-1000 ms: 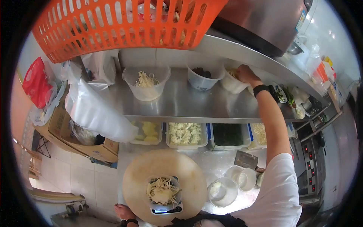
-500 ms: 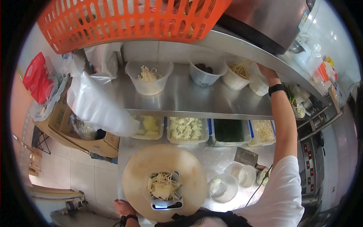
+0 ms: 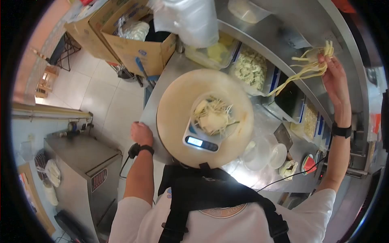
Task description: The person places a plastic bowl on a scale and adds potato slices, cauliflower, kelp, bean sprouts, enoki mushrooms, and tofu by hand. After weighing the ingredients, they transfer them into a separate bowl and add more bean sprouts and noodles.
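My right hand is raised over the steel shelf at the right. Its fingers are pinched on a bunch of long pale yellow strips, which look like noodles or shredded tofu skin and dangle to the left. Beside the round chopping board, my left hand is closed at the counter edge. On the board stands a kitchen scale with a lit display, its digits too blurred to read. A clear bowl on the scale holds bean sprouts and pale slices.
Behind the board are tubs of potato slices, chopped pale vegetable and sprouts. Empty clear bowls and a cleaver lie to the right. A plastic bag roll hangs above; a cardboard box stands left.
My right hand has come away from the shelf tubs and now holds pale yellow strips. The view has turned and shifted. My left hand remains at the counter edge.
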### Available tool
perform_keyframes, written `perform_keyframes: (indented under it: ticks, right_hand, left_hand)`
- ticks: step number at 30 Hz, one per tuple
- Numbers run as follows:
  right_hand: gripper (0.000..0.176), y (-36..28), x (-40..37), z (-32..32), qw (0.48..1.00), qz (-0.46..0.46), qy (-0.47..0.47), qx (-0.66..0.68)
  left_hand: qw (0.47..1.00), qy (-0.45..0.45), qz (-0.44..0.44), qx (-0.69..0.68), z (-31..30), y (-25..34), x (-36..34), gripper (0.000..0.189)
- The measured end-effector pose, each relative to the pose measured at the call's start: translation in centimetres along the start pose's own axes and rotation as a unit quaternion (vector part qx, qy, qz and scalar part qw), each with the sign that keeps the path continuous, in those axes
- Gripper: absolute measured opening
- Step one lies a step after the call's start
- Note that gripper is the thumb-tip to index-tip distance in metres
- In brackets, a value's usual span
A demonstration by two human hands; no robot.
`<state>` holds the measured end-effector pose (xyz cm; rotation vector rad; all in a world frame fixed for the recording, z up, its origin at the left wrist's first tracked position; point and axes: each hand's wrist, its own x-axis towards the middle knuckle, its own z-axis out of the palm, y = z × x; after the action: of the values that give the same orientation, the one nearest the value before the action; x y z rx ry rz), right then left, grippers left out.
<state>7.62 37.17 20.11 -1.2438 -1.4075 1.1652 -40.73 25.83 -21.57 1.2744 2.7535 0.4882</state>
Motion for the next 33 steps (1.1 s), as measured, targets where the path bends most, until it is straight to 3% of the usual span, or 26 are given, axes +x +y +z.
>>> perform_keyframes:
  ticks: [3,5,8,9,11,12,14,16,19,21,23,24,25,27,28,29,31,32,33]
  right_hand:
    - [0.022,1.9,-2.2,6.7,0.998,0.052,-0.003,-0.028]
    - [0.023,4.0,-3.4,10.9,0.994,0.078,-0.072,-0.025]
    - [0.022,8.4,-4.7,14.6,0.952,0.122,-0.201,-0.198]
    - [0.022,8.9,-5.2,15.8,0.951,0.125,-0.201,-0.197]
    - [0.026,9.5,-6.3,17.9,0.927,0.059,-0.207,-0.306]
    - [0.026,9.7,-6.4,17.9,0.928,0.061,-0.207,-0.305]
    - [0.027,9.9,-6.3,17.7,0.915,-0.029,-0.267,-0.301]
    - [0.026,8.0,-5.4,16.5,0.931,-0.011,-0.235,-0.279]
    - [0.022,5.2,-2.8,11.2,0.945,-0.004,-0.133,-0.297]
    - [0.018,4.5,-0.5,5.6,0.956,-0.016,-0.012,-0.292]
    - [0.016,3.9,1.9,-1.0,0.939,-0.008,0.111,-0.325]
    - [0.015,3.9,3.0,-4.8,0.929,-0.029,0.165,-0.33]
    - [0.015,4.2,4.1,-8.7,0.915,-0.053,0.219,-0.335]
    - [0.018,5.0,5.9,-16.5,0.855,-0.11,0.282,-0.421]
    - [0.017,6.0,7.4,-20.6,0.801,-0.088,0.319,-0.498]
    - [0.017,7.2,8.8,-24.1,0.743,-0.061,0.352,-0.566]
    - [0.015,9.4,10.4,-28.2,0.639,-0.038,0.31,-0.703]
    - [0.015,9.3,11.2,-28.6,0.637,-0.043,0.317,-0.701]
    - [0.014,9.7,11.7,-28.5,0.639,0.021,0.234,-0.732]
  left_hand:
    - [0.999,0.011,-0.014,-0.027,0.1,0.1,0.1,0.023]
    - [0.999,0.036,0.008,-0.011,0.5,-0.3,0.1,0.02]
    - [0.999,0.041,0.011,-0.016,0.6,-0.6,0.2,0.019]
    - [0.998,0.045,0.021,-0.025,0.6,-0.6,0.2,0.019]
    - [0.999,0.045,0.019,-0.018,0.4,-0.3,0.2,0.02]
    - [0.999,0.046,0.017,-0.013,0.3,-0.3,0.1,0.02]
    - [0.999,0.041,0.016,-0.011,0.4,-0.5,0.0,0.02]
    - [0.999,0.038,0.018,-0.01,0.5,-0.3,0.2,0.021]
    - [0.999,0.024,0.003,-0.031,0.2,0.0,0.2,0.022]
    - [0.998,-0.052,-0.025,-0.021,-1.0,0.5,0.3,0.021]
    - [0.989,-0.129,0.041,0.056,-1.4,-0.3,0.5,0.02]
    - [0.989,-0.024,0.116,0.091,3.2,-3.5,0.7,0.018]
    - [0.989,-0.081,0.083,0.091,1.6,-2.2,0.5,0.016]
    - [0.989,-0.087,0.1,0.068,1.4,-2.3,0.6,0.016]
    - [0.998,-0.043,0.018,-0.051,0.1,-0.7,0.2,0.016]
    - [0.994,-0.049,0.011,-0.101,1.2,-1.5,0.3,0.016]
    - [0.999,-0.005,0.013,-0.053,1.3,-1.2,0.3,0.016]
    - [0.998,0.002,0.014,-0.059,1.6,-1.1,0.2,0.016]
    - [0.999,0.009,0.009,-0.045,1.5,-1.1,0.1,0.015]
